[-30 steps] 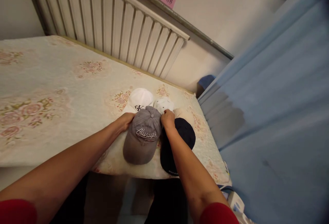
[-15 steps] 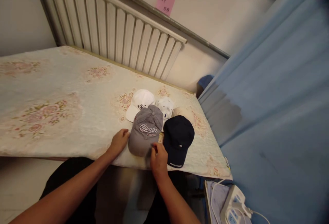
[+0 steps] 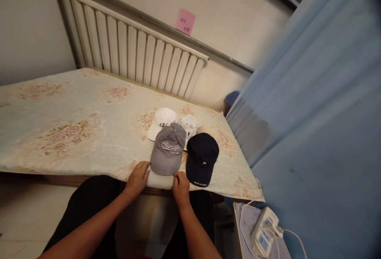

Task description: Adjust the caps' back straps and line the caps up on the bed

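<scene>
A grey cap (image 3: 167, 150) with "Always" stitched on it lies near the front edge of a floral mattress (image 3: 74, 124). My left hand (image 3: 137, 178) rests by the brim's left corner, fingers curled at the mattress edge. My right hand (image 3: 180, 187) sits at the brim's right corner, fingers bent and touching it. To the right of the grey cap lies a dark navy cap (image 3: 203, 159). Behind them are a white cap with a black logo (image 3: 161, 119), a second white cap (image 3: 189, 124) and a beige cap (image 3: 205, 129), partly hidden.
A white radiator (image 3: 137, 56) runs along the wall behind the mattress, with a pink note (image 3: 185, 21) above it. A blue curtain (image 3: 312, 104) hangs at the right. A white power strip (image 3: 263, 237) lies on a cloth at the lower right.
Both hands drew back from the grey cap's crown to its brim at the mattress edge. The view pulled back and tilted upward.
</scene>
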`<action>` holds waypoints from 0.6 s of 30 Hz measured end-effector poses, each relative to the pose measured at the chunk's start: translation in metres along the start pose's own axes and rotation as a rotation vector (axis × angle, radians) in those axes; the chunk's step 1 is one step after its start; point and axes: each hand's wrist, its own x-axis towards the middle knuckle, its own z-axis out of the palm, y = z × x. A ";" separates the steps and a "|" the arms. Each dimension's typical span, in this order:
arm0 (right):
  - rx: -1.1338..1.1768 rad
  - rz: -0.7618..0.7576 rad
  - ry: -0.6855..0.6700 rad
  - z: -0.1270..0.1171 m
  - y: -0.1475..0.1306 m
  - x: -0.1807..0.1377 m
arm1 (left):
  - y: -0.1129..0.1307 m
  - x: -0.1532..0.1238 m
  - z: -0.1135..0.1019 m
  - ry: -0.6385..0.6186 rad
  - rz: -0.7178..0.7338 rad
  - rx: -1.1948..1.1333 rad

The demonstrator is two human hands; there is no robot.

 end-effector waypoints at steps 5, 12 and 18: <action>0.032 0.035 0.001 -0.001 -0.005 -0.009 | 0.003 -0.015 -0.004 0.000 0.050 0.026; 0.118 0.172 -0.036 -0.009 -0.012 -0.027 | 0.017 -0.021 -0.011 -0.021 -0.050 0.023; 0.185 0.162 0.063 -0.057 -0.067 0.003 | 0.086 0.005 -0.032 0.021 -0.040 -0.074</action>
